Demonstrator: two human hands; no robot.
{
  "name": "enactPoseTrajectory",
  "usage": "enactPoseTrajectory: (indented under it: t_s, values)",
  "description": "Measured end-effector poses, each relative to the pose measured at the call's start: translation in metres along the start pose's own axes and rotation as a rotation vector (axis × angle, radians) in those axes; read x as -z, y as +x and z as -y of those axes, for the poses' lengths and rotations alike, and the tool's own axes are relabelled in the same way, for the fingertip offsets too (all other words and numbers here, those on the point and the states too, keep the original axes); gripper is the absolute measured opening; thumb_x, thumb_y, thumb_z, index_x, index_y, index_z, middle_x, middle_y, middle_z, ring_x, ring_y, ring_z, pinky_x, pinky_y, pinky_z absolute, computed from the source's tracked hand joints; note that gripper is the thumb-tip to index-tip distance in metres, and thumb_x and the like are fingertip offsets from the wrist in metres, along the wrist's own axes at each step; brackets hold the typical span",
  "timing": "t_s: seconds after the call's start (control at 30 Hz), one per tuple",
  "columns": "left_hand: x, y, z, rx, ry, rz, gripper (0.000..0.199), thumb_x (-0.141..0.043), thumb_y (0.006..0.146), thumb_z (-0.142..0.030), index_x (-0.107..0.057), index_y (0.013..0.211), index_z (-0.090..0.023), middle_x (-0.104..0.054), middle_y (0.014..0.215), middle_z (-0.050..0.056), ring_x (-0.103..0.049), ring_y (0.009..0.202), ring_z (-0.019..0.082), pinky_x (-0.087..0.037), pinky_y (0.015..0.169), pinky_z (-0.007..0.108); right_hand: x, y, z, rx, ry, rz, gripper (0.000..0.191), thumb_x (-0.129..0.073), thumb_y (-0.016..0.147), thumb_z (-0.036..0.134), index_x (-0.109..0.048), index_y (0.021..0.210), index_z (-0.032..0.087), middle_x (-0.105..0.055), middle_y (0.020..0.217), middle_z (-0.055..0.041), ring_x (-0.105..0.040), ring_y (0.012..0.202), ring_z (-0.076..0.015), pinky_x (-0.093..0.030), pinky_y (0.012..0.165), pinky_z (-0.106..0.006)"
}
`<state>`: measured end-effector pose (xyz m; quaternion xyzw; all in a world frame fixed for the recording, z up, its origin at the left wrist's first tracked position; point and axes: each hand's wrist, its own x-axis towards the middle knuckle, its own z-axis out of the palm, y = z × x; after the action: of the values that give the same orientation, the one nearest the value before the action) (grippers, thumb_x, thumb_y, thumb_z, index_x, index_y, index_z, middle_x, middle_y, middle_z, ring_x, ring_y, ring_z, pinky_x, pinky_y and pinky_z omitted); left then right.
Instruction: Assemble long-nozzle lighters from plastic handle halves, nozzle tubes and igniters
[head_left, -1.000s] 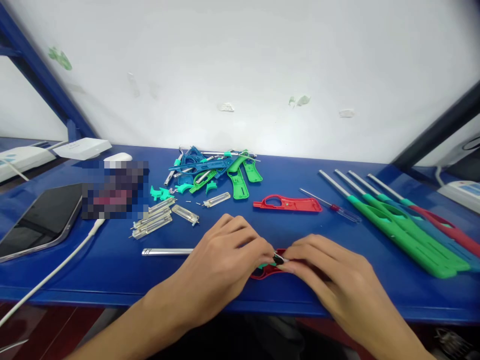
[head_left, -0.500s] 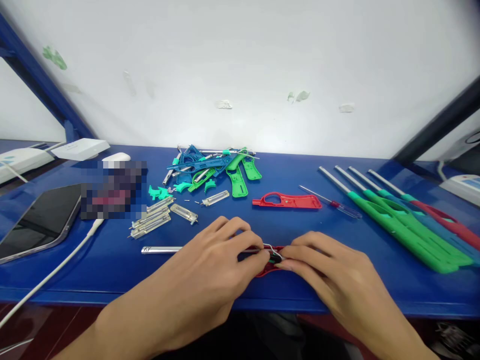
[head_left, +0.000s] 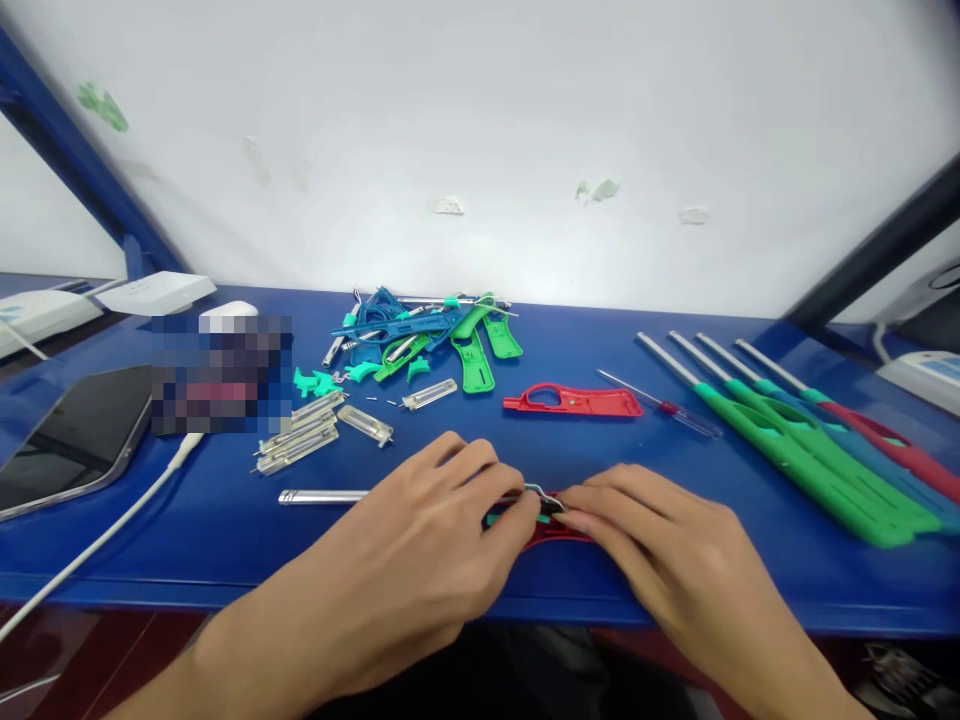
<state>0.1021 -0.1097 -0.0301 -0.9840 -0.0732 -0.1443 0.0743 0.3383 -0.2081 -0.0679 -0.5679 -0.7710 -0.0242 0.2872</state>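
Note:
In front of me, near the table's front edge, lies a red lighter shell half with inner parts in it. A black part, a thin white wire and a bit of green show between my fingers. My left hand is closed over the shell's left part, thumb and fingers pinching at the inner parts. My right hand is closed at its right end, its fingertips at the black part and wire. A silver metal tube sticks out left from under my left hand. My fingers hide most of the shell.
Beyond my hands lie another red shell half and a screwdriver. Several assembled long lighters lie at right. Clear fuel tanks, green triggers and a pile of blue and green shells lie left of centre. A phone lies far left.
My left thumb and fingers have shifted slightly over the inner parts, and more green shows under them. The tube's end sits slightly further left. My right hand stays nearly in place.

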Motion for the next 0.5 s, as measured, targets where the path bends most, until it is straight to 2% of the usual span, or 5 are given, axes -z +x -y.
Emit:
enactPoseTrajectory:
  t_s: [0.17,0.27,0.4,0.5]
  values:
    - [0.0010,-0.0001,0.0004,-0.031,0.017,-0.019,0.038,-0.047,0.096,-0.001,-0.062,0.129,-0.008,-0.071,0.117,0.012,-0.060,0.102,0.031,-0.048,0.095,0.048,-0.0012,-0.0003,-0.0002,0.014,-0.011,-0.010,0.021,-0.048,0.111,0.026,-0.068,0.108,0.027,-0.076,0.103,0.0003,-0.073,0.088,-0.0154,-0.055,0.079,-0.029]
    - [-0.0007,0.0014,0.0002,-0.006,-0.018,-0.040,0.033,-0.051,0.100,-0.005,-0.061,0.131,-0.009,-0.071,0.117,0.010,-0.061,0.102,0.029,-0.047,0.096,0.046,-0.0017,-0.0011,-0.0003,-0.004,-0.012,0.007,0.022,-0.047,0.111,0.026,-0.070,0.109,0.027,-0.076,0.105,-0.0006,-0.073,0.091,-0.0165,-0.055,0.080,-0.030]
    - [-0.0026,0.0043,-0.0018,0.042,-0.085,-0.053,0.029,-0.054,0.103,-0.012,-0.060,0.132,-0.011,-0.072,0.115,0.009,-0.063,0.099,0.026,-0.047,0.097,0.044,-0.0009,-0.0023,0.0013,-0.041,-0.009,0.019,0.021,-0.050,0.110,0.032,-0.071,0.108,0.027,-0.075,0.104,-0.0022,-0.073,0.089,-0.0177,-0.056,0.082,-0.031]
    - [-0.0031,0.0055,-0.0024,0.051,-0.123,-0.082,0.026,-0.052,0.106,-0.015,-0.061,0.130,-0.013,-0.073,0.113,0.008,-0.065,0.094,0.024,-0.050,0.091,0.042,-0.0002,-0.0024,0.0027,-0.051,-0.006,0.022,0.021,-0.052,0.109,0.035,-0.071,0.107,0.027,-0.075,0.102,-0.0030,-0.072,0.087,-0.0180,-0.056,0.079,-0.031]
